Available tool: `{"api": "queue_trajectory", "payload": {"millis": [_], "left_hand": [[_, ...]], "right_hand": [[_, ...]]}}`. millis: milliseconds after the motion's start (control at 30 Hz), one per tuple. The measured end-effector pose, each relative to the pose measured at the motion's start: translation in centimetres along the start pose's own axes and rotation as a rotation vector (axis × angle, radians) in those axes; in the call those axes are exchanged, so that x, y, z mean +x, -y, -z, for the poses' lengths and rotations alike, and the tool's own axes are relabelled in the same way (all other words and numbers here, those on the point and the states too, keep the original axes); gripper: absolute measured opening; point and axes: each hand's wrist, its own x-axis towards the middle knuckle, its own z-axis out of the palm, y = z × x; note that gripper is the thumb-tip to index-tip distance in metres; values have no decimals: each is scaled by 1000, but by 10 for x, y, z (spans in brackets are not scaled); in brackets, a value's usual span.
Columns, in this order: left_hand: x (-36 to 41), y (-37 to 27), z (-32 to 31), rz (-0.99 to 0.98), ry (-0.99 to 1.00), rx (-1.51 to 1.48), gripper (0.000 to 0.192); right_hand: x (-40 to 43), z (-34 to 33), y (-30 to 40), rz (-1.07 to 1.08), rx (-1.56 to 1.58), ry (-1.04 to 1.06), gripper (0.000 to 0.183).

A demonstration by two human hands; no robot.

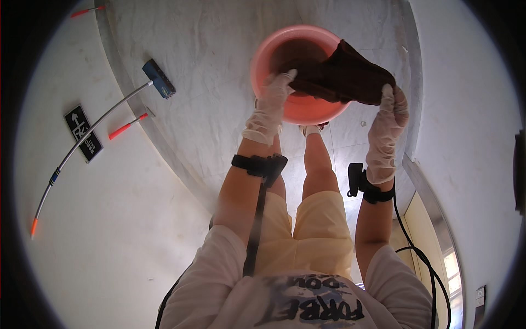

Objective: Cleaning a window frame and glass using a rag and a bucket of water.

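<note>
A dark brown cloth (353, 76) is stretched between my two gloved hands over a pink plastic basin (263, 61). My left hand (276, 92), in a thin whitish glove, grips the cloth's left part above the basin. At the far right corner of the cloth, my right hand (390, 117) pinches it beyond the basin's rim, thumb on top. Dark brown contents (298, 49) show inside the basin; whether they are water or more cloth I cannot tell. The basin's near side stands close to my feet.
A blue-headed floor brush (159, 79) leans by the left wall with its long metal handle. Near it are a red-handled scraper (128, 126) and a wall exit sign (83, 133). Another red-handled tool (88, 11) is at upper left. Black cables (423, 257) hang beside my right arm.
</note>
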Motion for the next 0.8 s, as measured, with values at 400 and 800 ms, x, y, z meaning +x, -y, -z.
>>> {"api": "queue_trajectory", "payload": {"millis": [400,800], "left_hand": [[23,0,67,-151,-120,75,21],[21,1,67,-376,-190,-8,19]], "right_hand": [[31,37,-4,-294,-107,220,41],[31,42,-29,-130,-180,268,22]]}}
